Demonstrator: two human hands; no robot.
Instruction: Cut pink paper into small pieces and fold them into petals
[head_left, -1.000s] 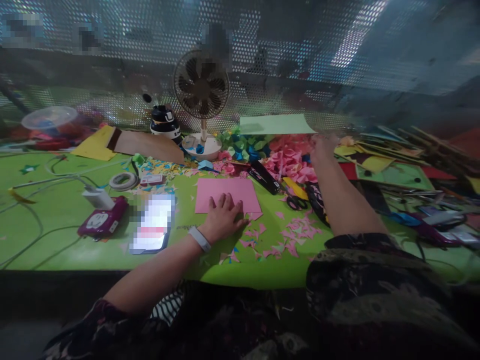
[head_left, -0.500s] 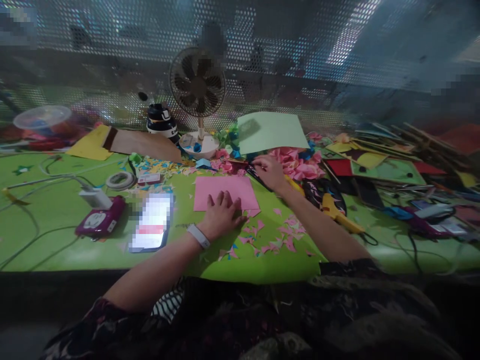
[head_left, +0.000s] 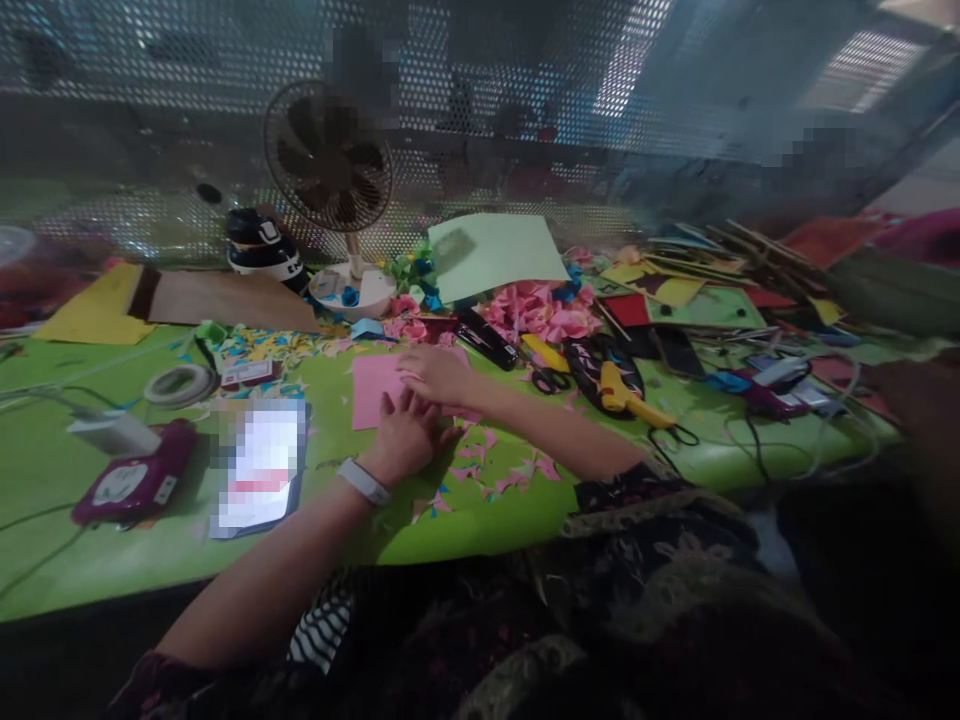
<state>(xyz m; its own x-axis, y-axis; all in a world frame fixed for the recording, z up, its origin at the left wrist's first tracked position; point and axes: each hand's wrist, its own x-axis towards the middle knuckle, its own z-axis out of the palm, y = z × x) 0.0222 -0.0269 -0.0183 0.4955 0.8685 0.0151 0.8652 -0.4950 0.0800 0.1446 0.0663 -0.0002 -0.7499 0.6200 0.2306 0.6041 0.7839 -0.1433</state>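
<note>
A pink paper sheet (head_left: 367,388) lies on the green table, partly covered by both hands. My left hand (head_left: 405,440), with a light band at its wrist, rests on the sheet's lower edge with fingers spread. Just above it, my right hand (head_left: 439,378) lies across the sheet with its fingers stretched out to the left, close to the left fingertips. Nothing shows in either hand. Behind the right hand is a long black object that looks like a stapler (head_left: 486,338). Small pink paper scraps (head_left: 517,470) are scattered to the right of the left hand.
To the left lie a lit phone (head_left: 261,465), a purple power block (head_left: 139,472) and a tape roll (head_left: 180,384). A fan (head_left: 330,155) stands behind. Pink paper flowers (head_left: 544,312) lie below a pale green sheet (head_left: 495,255); scissors (head_left: 551,380) and a yellow glue gun (head_left: 626,395) are to the right.
My right hand has moved left from the black stapler-like object onto the pink sheet. My left hand stays on the paper. The camera view has turned to the right.
</note>
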